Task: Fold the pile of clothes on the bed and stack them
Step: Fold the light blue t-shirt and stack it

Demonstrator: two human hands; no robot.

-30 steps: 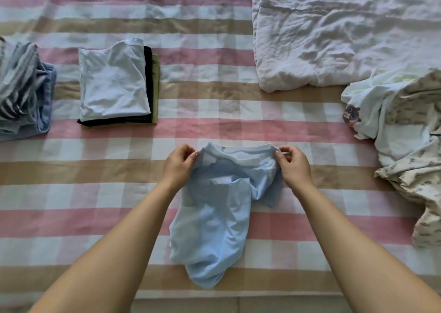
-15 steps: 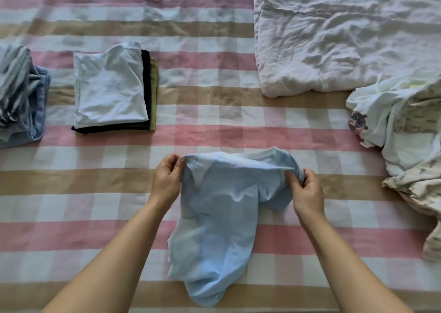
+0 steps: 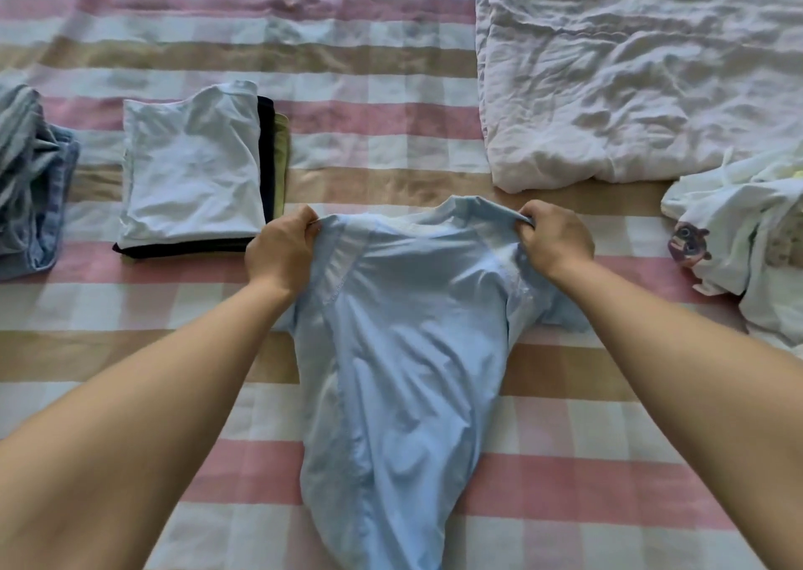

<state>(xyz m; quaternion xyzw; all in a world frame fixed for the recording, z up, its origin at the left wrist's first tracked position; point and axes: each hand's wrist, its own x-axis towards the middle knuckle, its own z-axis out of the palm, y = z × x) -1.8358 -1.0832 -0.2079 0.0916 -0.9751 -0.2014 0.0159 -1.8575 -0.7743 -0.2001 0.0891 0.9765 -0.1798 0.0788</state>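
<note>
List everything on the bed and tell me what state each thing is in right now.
Blue shirt, unfolded, creased, held at both shoulders.
Left hand, pinches one shoulder of the shirt.
Right hand, grips the other shoulder.
White-topped stack, folded, neat.
Striped pile, roughly folded.
Pale clothes, unfolded heap.
White blanket, wrinkled.

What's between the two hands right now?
Head view: the blue shirt, its collar edge spanning from the left hand to the right hand, each pinching a shoulder.
</note>
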